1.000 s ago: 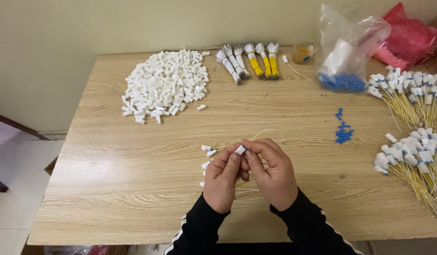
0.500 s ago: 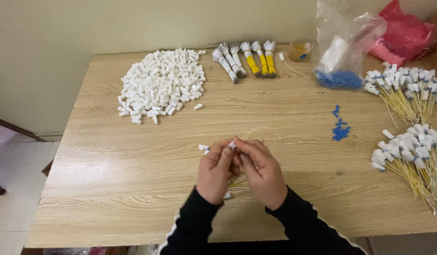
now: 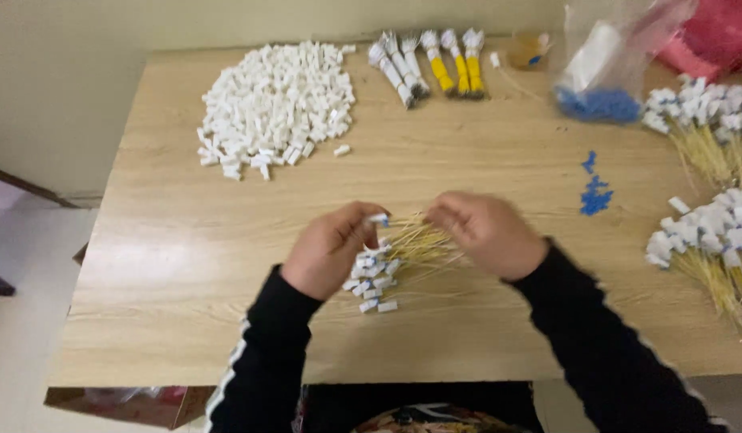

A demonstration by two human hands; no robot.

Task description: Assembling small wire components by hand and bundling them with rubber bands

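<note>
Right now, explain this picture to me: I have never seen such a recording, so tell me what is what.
There is no machine here. The picture comes from a camera worn on a person's head, looking down at their own two bare hands over a wooden table. The left hand pinches a small white connector in its fingers; the right hand touches a bundle of thin yellow wires with white ends. On the table lie a heap of white connectors, tied wire bundles, a clear bag holding blue pieces, loose blue pieces and more finished wires at the right edge.
</note>
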